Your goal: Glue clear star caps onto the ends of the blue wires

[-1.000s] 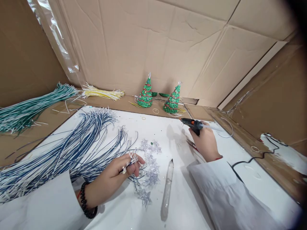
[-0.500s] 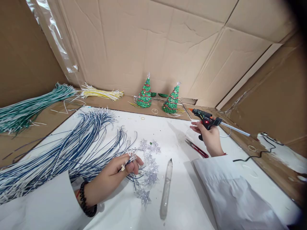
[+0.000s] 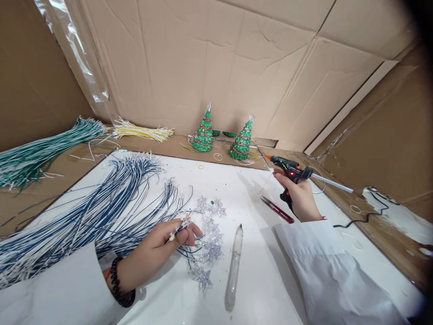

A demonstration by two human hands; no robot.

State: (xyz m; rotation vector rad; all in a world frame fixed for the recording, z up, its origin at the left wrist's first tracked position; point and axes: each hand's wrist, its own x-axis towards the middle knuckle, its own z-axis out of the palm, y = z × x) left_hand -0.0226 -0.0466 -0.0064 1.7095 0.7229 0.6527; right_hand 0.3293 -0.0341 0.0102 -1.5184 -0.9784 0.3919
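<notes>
My left hand [image 3: 162, 246] pinches a small clear plastic piece with blue and white wire [image 3: 184, 221] between thumb and fingers. A yellowish bit shows at its lower end. Close by its fingertips lies a row of clear plastic stars [image 3: 212, 243] on the white board. On the right, my right hand [image 3: 302, 196] is wrapped round the grip of a black glue gun [image 3: 291, 168]. Its orange nozzle points left, a red light glows on its side, and a clear glue stick [image 3: 333, 183] sticks out of the back.
Blue and white wires [image 3: 101, 203] spread over the left side. Red-handled snips [image 3: 278, 210] and a clear pen-like tool [image 3: 234, 271] lie between my hands. Two small green Christmas trees [image 3: 203, 133] stand at the back. Green [image 3: 50, 146] and yellow wire bundles [image 3: 145, 132] lie behind left.
My right hand's fingers have closed further round the glue gun's grip, and its wrist has shifted slightly right. The left hand has barely moved.
</notes>
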